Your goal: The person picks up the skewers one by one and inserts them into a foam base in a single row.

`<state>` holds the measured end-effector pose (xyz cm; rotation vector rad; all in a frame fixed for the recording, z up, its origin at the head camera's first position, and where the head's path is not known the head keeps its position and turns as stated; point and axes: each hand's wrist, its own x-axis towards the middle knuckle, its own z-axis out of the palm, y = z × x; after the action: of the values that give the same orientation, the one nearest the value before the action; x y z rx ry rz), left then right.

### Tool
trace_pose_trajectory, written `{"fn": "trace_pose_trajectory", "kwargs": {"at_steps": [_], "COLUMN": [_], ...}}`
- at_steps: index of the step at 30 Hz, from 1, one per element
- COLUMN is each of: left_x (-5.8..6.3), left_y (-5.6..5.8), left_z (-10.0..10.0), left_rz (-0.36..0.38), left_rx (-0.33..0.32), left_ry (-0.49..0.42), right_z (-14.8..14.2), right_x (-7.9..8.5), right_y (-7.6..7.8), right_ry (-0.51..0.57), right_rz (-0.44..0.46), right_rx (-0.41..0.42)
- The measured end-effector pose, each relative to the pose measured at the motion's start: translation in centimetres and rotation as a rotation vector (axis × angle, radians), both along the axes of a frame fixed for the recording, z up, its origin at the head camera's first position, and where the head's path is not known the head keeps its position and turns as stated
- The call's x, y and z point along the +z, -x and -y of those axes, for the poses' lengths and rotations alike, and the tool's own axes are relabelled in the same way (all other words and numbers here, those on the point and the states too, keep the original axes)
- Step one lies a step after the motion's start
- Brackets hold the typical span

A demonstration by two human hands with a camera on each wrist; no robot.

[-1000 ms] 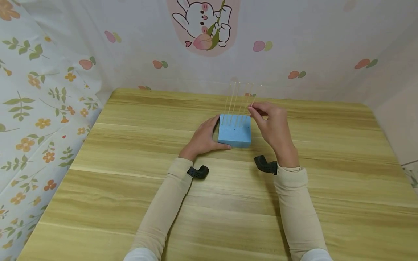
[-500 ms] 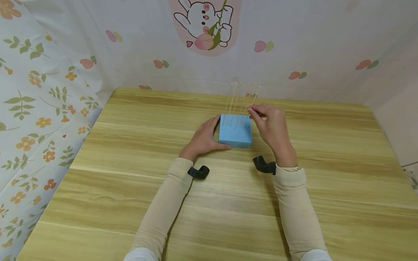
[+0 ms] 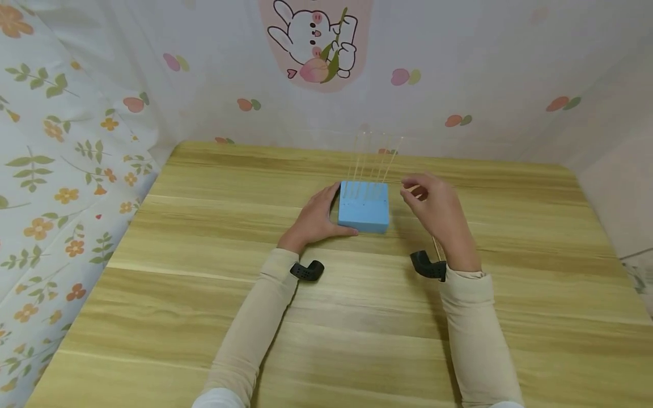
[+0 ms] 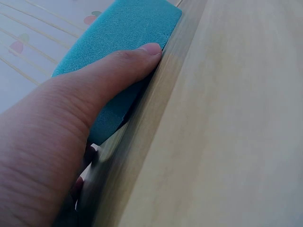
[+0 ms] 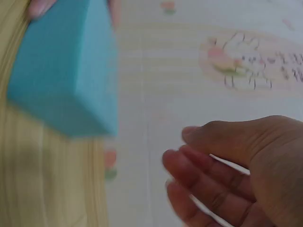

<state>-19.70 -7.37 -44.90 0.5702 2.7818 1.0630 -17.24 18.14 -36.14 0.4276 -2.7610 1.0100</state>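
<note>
A light blue foam block (image 3: 364,212) stands on the table, with several thin pale sticks (image 3: 386,167) upright or slightly leaning along its back part. My left hand (image 3: 313,221) grips the block's left side, its thumb (image 4: 118,71) along the front face in the left wrist view. Right of the block, my right hand (image 3: 439,209) is raised with thumb and index fingertips near each other. A few thin sticks (image 3: 437,248) show beside its wrist, running from under the palm. In the right wrist view its curled fingers (image 5: 208,182) hide the palm, and the block (image 5: 61,71) is apart from them.
The wood-grain table (image 3: 204,317) extends around both arms. A white curtain (image 3: 408,34) with a rabbit print hangs behind its back edge, and a flowered cloth (image 3: 66,192) hangs at the left. Black camera mounts (image 3: 427,266) stick out from both wrists.
My right hand has let go of the rightmost stick, which stays standing in the block, and has moved right and toward me. The left hand keeps its hold on the block.
</note>
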Motion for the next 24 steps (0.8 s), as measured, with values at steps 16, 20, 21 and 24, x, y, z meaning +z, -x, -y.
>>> {"fn": "trace_pose_trajectory", "kwargs": {"at_steps": [16, 20, 21, 24], "left_x": [0.1, 0.1, 0.1, 0.1], "left_y": [0.0, -0.1, -0.1, -0.1], "left_z": [0.6, 0.3, 0.2, 0.0], "left_rz": [0.007, 0.011, 0.01, 0.006], "left_rx": [0.003, -0.004, -0.006, -0.008], "left_ry": [-0.009, -0.013, -0.014, -0.014], "right_z": [-7.0, -6.3, -6.2, -5.6], "right_x": [-2.2, -2.9, -3.0, -3.4], "right_y": [-2.8, -2.8, -2.8, -3.0], "right_ry": [-0.155, -0.158, -0.157, -0.165], "right_rz": [0.193, 0.317, 0.333, 0.357], "right_rx": [-0.081, -0.118, -0.134, -0.178]}}
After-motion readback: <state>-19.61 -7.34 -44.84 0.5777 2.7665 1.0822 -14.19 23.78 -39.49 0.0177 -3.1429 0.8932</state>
